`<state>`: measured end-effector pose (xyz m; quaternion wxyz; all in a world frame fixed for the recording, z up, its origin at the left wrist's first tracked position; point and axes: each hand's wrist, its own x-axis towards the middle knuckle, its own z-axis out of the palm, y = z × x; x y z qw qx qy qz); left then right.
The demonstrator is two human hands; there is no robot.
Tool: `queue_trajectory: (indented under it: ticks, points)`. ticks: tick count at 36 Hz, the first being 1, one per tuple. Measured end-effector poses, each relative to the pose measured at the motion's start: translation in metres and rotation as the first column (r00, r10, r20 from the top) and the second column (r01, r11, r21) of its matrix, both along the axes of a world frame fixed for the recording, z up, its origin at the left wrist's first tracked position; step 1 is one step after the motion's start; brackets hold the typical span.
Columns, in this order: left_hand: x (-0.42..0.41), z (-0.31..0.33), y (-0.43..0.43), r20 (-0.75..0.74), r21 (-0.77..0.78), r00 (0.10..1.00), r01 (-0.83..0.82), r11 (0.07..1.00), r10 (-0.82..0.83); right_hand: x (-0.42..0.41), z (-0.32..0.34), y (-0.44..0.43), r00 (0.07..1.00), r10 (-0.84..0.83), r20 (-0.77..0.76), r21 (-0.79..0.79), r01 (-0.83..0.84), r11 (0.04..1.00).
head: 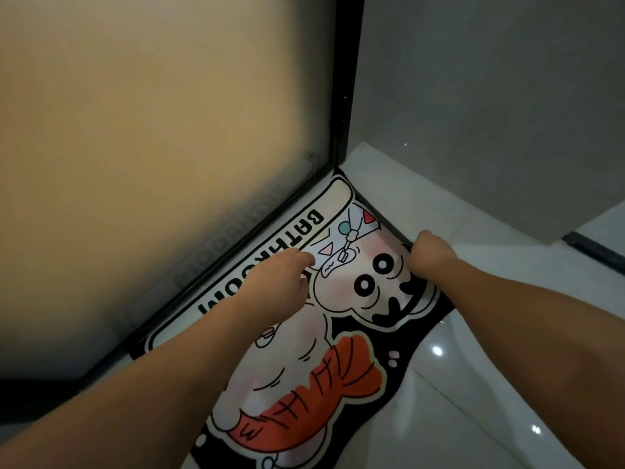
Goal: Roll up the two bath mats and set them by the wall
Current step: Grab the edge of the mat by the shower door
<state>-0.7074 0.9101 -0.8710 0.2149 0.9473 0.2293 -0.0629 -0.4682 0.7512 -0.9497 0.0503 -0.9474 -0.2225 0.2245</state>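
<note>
On floor, one bath mat (338, 350), two hands

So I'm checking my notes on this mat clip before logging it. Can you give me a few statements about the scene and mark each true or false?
1. The bath mat lies flat and unrolled on the floor. True.
2. The mat is plain grey with no print. False: it shows a cartoon figure and lettering.
3. The right hand is closed at the mat's far edge. True.
4. The left hand is raised well clear of the mat. False: it is down over the mat's printed face.
5. The mat lies along the frosted door. True.
</note>
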Motion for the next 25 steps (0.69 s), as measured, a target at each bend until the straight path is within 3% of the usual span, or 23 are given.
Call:
queue_trajectory:
  ticks: [3, 7, 11, 15, 17, 20, 25]
  points:
    - [0.005, 0.006, 0.000, 0.035, 0.022, 0.999, 0.020, 1.000, -0.020, -0.010, 0.014, -0.005, 0.978, 0.171, 0.123, -0.092, -0.160, 0.983]
    - [0.022, 0.022, 0.000, 0.123, 0.037, 0.990, 0.058, 0.998, -0.062, -0.020, 0.064, -0.006, 0.864, 0.388, 0.320, -0.118, -0.370, 0.921]
    - [0.044, 0.044, 0.006, 0.252, 0.114, 0.955, 0.133, 0.985, -0.158, -0.038, 0.126, -0.015, 0.776, 0.459, 0.433, -0.062, -0.482, 0.874]
    - [0.058, 0.056, 0.003, 0.195, 0.095, 0.952, 0.222, 0.970, -0.237, -0.055, 0.174, -0.040, 0.688, 0.519, 0.507, -0.005, -0.600, 0.800]
    - [0.057, 0.059, -0.006, 0.176, 0.055, 0.948, 0.259, 0.964, -0.264, -0.060, 0.189, -0.053, 0.633, 0.554, 0.541, -0.025, -0.646, 0.763]
    - [0.053, 0.068, -0.011, 0.168, 0.116, 0.928, 0.317, 0.941, -0.333, -0.061, 0.205, -0.062, 0.543, 0.625, 0.562, -0.100, -0.705, 0.702]
    - [0.052, 0.109, -0.003, 0.181, 0.179, 0.941, 0.254, 0.950, -0.286, -0.040, 0.224, -0.058, 0.483, 0.637, 0.600, -0.115, -0.736, 0.667]
